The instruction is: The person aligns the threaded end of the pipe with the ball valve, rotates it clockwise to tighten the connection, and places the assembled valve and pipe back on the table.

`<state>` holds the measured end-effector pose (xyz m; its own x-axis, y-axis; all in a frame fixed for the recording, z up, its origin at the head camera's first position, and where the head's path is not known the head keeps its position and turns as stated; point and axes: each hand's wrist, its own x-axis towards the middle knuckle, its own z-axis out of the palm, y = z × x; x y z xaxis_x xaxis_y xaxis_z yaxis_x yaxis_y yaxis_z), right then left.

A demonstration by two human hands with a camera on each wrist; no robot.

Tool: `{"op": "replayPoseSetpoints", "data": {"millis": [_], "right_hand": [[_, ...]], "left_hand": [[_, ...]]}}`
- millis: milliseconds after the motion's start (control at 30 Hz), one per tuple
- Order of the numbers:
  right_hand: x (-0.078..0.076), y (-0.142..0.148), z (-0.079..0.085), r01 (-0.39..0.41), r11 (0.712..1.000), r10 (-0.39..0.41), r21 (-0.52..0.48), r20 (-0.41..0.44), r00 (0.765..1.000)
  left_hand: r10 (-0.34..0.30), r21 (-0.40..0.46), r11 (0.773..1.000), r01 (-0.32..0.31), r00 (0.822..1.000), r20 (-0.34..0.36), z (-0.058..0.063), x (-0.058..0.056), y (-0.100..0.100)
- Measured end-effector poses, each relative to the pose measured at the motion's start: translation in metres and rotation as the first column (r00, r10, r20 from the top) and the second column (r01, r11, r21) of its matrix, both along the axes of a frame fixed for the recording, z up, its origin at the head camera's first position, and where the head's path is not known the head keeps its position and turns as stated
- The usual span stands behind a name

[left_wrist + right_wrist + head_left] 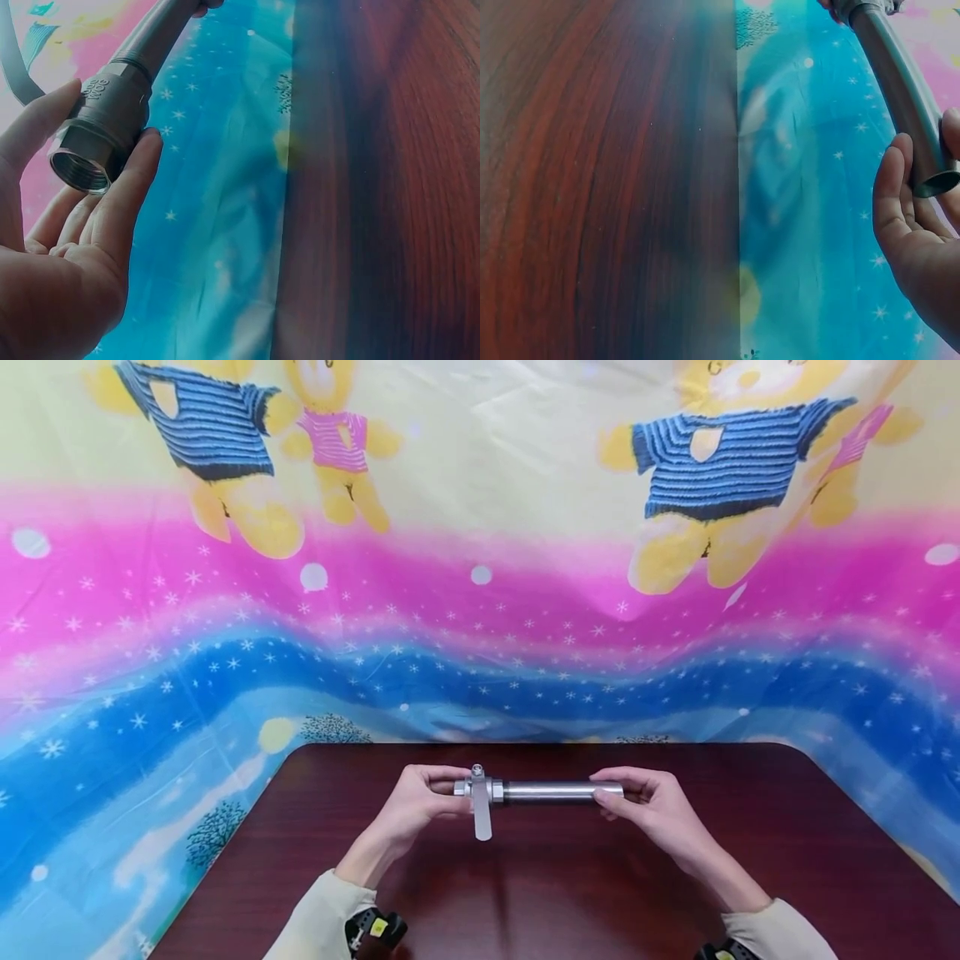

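Note:
A metal ball valve (pixel 497 791) with a flat lever handle (pixel 482 814) is joined to a straight steel pipe (pixel 555 791). Both are held level above the table. My left hand (pixel 410 802) pinches the valve body between thumb and fingers at its left end. In the left wrist view, the valve's open threaded end (pixel 81 171) faces the palm, and the pipe's thread shows where it enters the valve. My right hand (pixel 652 802) grips the pipe near its free end, thumb in front. That hollow, plain-looking end (pixel 937 182) shows in the right wrist view.
The dark reddish wooden table (pixel 300 877) has rounded far corners. Behind it and along its sides hangs a cloth (pixel 480 635) printed with bears and snowflakes. Each wrist wears a black strap camera (pixel 375 932) over a pale sleeve (pixel 318 918).

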<state>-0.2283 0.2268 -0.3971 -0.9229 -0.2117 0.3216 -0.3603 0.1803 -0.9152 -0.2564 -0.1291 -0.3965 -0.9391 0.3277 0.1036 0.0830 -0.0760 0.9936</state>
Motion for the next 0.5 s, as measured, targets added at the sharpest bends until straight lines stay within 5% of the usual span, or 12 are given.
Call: {"op": "replayPoseSetpoints", "data": {"millis": [500], "right_hand": [[0.0036, 0.0011, 0.0013, -0.059, 0.998, 0.059, 0.000, 0.091, 0.994]], "left_hand": [[-0.015, 0.005, 1.000, 0.015, 1.000, -0.023, -0.0015, -0.0017, -0.0049]]}}
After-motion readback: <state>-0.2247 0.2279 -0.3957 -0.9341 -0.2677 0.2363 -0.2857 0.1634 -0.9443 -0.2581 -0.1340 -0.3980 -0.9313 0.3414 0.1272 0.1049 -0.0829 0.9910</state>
